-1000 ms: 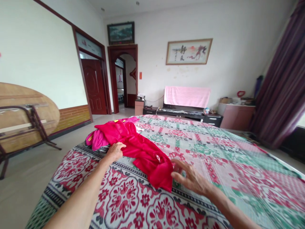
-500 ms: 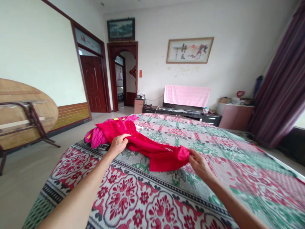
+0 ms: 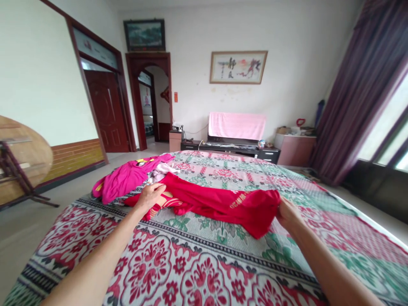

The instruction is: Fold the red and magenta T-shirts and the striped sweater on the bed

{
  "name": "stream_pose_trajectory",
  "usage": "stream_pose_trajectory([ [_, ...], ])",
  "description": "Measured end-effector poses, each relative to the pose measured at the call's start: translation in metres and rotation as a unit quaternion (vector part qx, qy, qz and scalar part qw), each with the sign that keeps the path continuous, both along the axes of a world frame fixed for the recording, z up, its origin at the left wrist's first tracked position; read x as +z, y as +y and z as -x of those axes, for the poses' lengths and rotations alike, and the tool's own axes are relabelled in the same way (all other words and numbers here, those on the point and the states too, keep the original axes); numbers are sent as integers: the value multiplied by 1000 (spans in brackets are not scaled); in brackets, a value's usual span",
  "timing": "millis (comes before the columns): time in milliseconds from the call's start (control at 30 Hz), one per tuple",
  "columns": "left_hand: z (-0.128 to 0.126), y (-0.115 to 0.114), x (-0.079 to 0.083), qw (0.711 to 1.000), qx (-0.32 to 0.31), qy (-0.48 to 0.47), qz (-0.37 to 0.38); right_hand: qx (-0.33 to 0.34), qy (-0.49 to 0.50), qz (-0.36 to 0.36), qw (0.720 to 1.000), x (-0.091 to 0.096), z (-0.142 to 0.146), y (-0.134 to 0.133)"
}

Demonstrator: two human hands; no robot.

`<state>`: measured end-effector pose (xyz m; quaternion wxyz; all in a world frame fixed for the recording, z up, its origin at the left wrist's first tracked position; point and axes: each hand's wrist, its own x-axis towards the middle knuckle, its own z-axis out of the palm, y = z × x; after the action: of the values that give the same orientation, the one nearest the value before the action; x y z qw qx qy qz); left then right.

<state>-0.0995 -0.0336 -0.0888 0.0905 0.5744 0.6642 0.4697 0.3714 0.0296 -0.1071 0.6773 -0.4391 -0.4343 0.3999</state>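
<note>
A patterned cover (image 3: 204, 263) in red, green, black and white is spread across the lower and middle frame. In the background, a low black cabinet (image 3: 269, 155) is set along the wall beneath a framed picture (image 3: 239, 68), with a pink cloth (image 3: 236, 125) draped above it. A dark red door (image 3: 108, 110) is seen at left of frame, and a purple curtain (image 3: 353, 93) is hung at right.

The cover is bordered at lower left by pale floor (image 3: 73, 176); its right edge is slanted from the right side of the frame toward the middle. A broad stretch of cover is left bare between the red garment (image 3: 207, 195) and the far edge, and another in the lower middle. At centre left, a magenta garment (image 3: 127, 176) is heaped near the edge, just beside a pale cloth (image 3: 164, 170).

The red garment is laid across the frame's centre, its long axis nearly level. Yellowish lettering is shown toward its right end, where a corner is pointed downward. Its left part is gripped by the closed left hand (image 3: 152, 195); its right end is held by the right hand (image 3: 287, 212), whose fingertips are partly hidden.
</note>
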Motion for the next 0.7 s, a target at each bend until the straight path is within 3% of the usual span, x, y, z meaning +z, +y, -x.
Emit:
stream_pose_trajectory([
  [100, 2, -3, 1, 1000, 10, 3, 13, 38, 35, 53, 997, 1, 5, -4],
  [200, -1, -11, 6, 993, -47, -85, 69, 51, 56, 61, 995, 0, 3, -2],
  [333, -2, -19, 11, 934, -186, -283, 112, 40, 54, 18, 998, -4, -5, 5],
  [467, -2, -14, 13, 895, -198, -399, 31, 111, 44, 11, 993, 1, -5, 3],
  [567, 1, -5, 9, 905, -148, -397, -35, 139, 45, 30, 989, 3, -2, -1],
  [700, 6, 2, 2, 968, -61, -241, -45, 51, 10, 41, 998, -6, -7, 1],
])
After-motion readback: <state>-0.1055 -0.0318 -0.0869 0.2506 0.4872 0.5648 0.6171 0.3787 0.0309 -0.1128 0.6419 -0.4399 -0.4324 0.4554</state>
